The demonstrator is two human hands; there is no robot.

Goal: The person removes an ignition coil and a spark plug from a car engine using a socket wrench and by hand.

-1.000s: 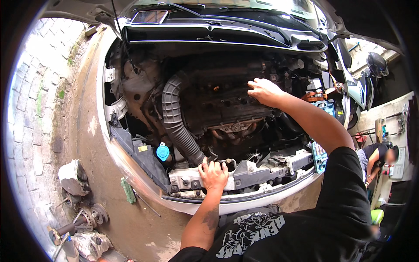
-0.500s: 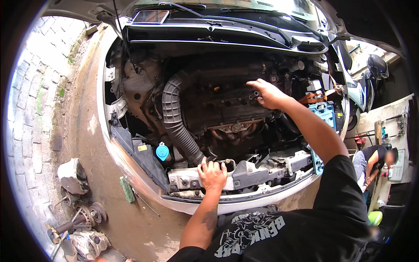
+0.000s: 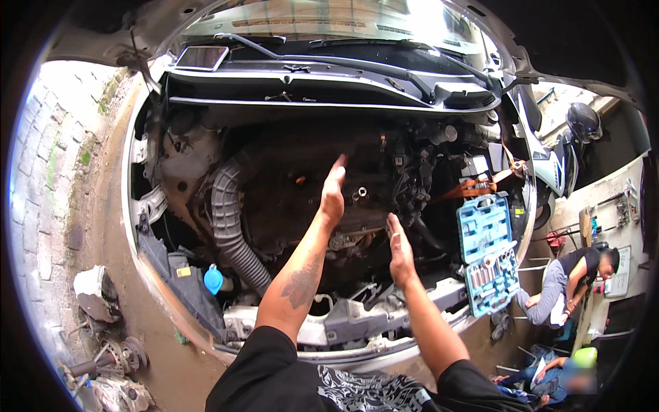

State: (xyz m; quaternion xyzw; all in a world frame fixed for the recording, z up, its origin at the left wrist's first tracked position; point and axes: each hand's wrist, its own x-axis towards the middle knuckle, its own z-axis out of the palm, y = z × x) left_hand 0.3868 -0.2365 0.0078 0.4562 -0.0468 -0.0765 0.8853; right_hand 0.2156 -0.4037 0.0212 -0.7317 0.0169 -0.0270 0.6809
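Observation:
Both my hands hover over the engine bay of a white car, holding nothing. My left hand [image 3: 333,193] is edge-on above the dark engine cover [image 3: 281,161], with its fingers stretched away from me. Closer to the front of the car, my right hand [image 3: 399,255] is also edge-on, fingers straight and palm turned inward. Between and beyond them a small metal ring [image 3: 362,192] shows on the engine. A ribbed grey air hose [image 3: 230,223] curves down the engine's left side. Whether either hand touches the engine is hard to tell.
An open blue socket set case [image 3: 484,223] lies at the bay's right, near orange straps [image 3: 473,187]. A phone-like tablet [image 3: 202,58] and loose small parts rest below the windscreen. A blue reservoir cap [image 3: 213,279] sits front left. Two people sit at the right.
My left hand has left the front panel and reached forward over the engine. My right hand has drawn back toward the front. The view has shifted, bringing the whole socket case into sight.

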